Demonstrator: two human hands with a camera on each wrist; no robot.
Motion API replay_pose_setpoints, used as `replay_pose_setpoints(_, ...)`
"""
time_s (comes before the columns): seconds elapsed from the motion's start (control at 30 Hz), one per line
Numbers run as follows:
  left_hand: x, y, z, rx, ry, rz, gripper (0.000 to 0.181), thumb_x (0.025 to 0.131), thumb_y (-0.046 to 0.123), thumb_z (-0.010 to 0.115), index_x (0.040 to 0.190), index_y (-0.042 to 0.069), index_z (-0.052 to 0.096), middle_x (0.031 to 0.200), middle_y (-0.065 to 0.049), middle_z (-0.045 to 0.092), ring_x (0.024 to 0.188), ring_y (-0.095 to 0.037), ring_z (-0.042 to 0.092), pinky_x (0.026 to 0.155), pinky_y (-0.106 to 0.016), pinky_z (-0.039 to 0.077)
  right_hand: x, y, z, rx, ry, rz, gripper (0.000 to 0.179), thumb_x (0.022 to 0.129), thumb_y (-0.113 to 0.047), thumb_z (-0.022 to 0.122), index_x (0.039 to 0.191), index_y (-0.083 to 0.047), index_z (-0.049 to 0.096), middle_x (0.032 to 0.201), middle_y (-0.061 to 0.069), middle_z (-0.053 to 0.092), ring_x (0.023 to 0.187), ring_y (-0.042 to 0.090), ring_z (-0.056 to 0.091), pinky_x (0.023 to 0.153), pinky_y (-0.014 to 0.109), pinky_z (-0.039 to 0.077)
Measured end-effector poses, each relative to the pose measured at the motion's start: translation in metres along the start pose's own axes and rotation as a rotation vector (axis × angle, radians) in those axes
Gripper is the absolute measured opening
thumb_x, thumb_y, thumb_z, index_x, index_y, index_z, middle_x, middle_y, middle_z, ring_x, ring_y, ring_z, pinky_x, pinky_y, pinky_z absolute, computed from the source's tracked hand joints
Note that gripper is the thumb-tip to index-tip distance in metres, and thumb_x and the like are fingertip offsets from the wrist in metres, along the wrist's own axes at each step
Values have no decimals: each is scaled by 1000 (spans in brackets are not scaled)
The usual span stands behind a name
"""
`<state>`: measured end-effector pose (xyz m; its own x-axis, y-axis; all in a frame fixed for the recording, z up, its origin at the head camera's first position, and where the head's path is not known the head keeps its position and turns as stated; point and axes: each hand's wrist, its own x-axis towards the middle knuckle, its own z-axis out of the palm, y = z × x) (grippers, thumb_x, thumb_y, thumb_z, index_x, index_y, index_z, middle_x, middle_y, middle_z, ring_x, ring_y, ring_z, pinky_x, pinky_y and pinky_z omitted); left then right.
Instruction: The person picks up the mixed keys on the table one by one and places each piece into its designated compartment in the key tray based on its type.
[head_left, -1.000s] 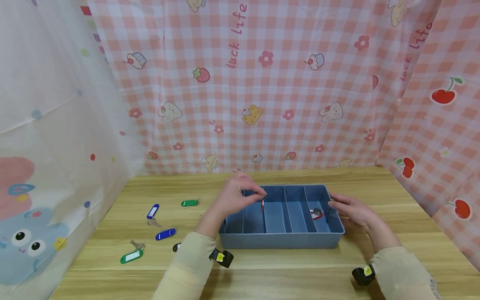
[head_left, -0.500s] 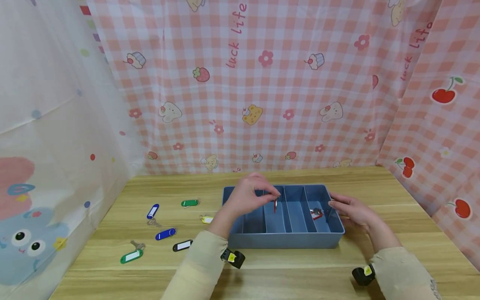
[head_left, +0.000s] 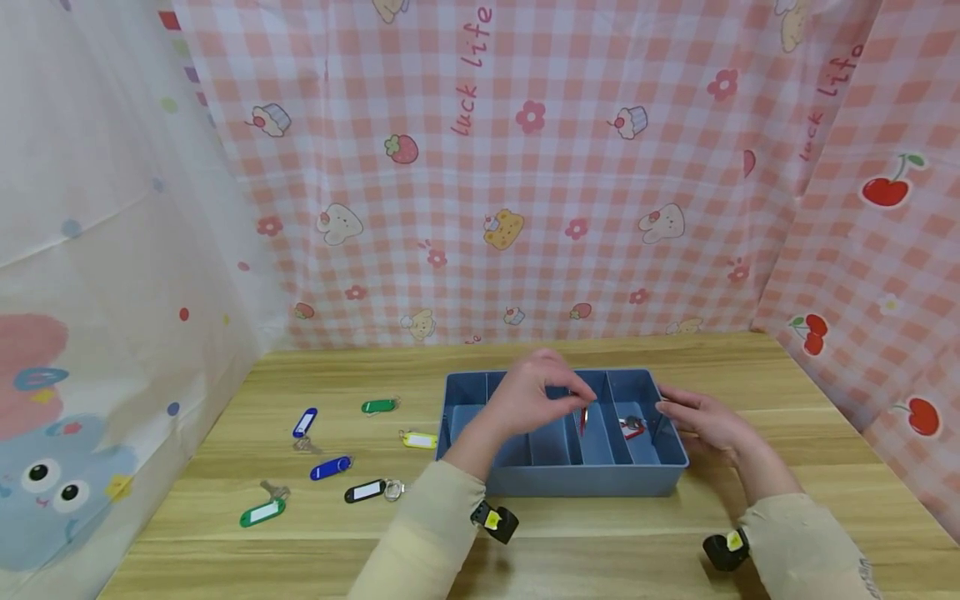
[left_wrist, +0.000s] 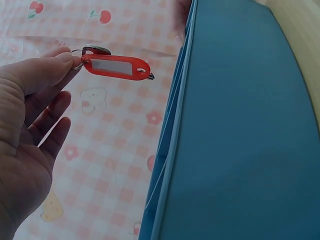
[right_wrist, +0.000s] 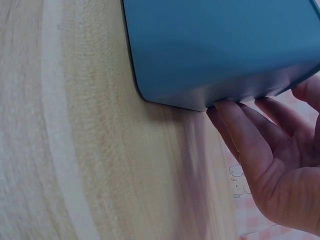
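Thumb and fingertips of my left hand [head_left: 534, 398] pinch the metal ring of a red key tag [left_wrist: 117, 67]. A key hangs with the tag, partly hidden behind it. In the head view the tag hangs over a blue-grey divided box [head_left: 562, 482], above the compartment just left of the rightmost one. My right hand [head_left: 708, 421] holds the box's right end, fingers against the outer wall [right_wrist: 240, 87] and thumb at the rim. Another red key tag [head_left: 633, 429] with a key lies in the rightmost compartment.
Left of the box, the wooden table [head_left: 585, 550] bears blue tags [head_left: 304, 422], green tags [head_left: 263, 512], a yellow tag [head_left: 418, 439] and a black tag [head_left: 365, 491]. Thin dividers [head_left: 618, 417] split the box. A checked curtain [head_left: 525, 183] hangs behind.
My left hand has carried the red key tag rightward over the box, past one divider after another. The yellow and black tags have come into view. My right hand stays at the box.
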<state>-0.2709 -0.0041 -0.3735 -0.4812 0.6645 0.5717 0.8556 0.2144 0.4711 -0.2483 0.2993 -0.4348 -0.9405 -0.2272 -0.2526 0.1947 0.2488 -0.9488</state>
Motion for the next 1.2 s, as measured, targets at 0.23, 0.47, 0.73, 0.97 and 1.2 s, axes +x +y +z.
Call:
replay_pose_setpoints(0.23, 8, 8, 11, 1, -31, -18, 10, 88, 7, 76, 96, 12, 80, 88, 4, 74, 95, -14, 56, 86, -21, 45, 1, 0, 0, 4, 2, 1, 68, 105, -27, 51, 154, 3, 16, 151, 36, 26, 119, 28, 56, 91, 42, 52)
replay_pose_setpoints(0.47, 15, 16, 22, 20, -26, -27, 10, 89, 10, 75, 97, 13, 80, 89, 4, 74, 97, -14, 56, 86, -19, 44, 0, -1, 1, -6, 2, 3, 67, 105, -27, 50, 154, 3, 17, 150, 34, 29, 122, 30, 54, 92, 41, 52)
replay_pose_setpoints(0.73, 25, 21, 37, 56, -28, -38, 9, 90, 13, 75, 97, 14, 80, 88, 7, 74, 98, -12, 55, 85, -15, 43, -1, -1, 0, 7, -9, -3, 68, 105, -28, 50, 154, 4, 16, 151, 35, 27, 124, 32, 53, 91, 39, 52)
replay_pose_setpoints(0.97, 30, 26, 46, 83, -26, -51, 9, 90, 15, 75, 97, 15, 80, 88, 7, 74, 99, -11, 55, 83, -12, 42, -1, 0, -1, -6, -22, -15, 68, 105, -28, 49, 154, 4, 14, 151, 36, 26, 131, 42, 43, 93, 41, 51)
replay_pose_setpoints(1.2, 34, 28, 56, 94, -53, -99, 10, 90, 18, 75, 98, 17, 81, 86, 12, 72, 98, -7, 53, 79, -10, 40, 0, 1, -4, -16, -51, -46, 64, 107, -24, 44, 153, 6, 13, 149, 36, 32, 120, 25, 54, 91, 37, 52)
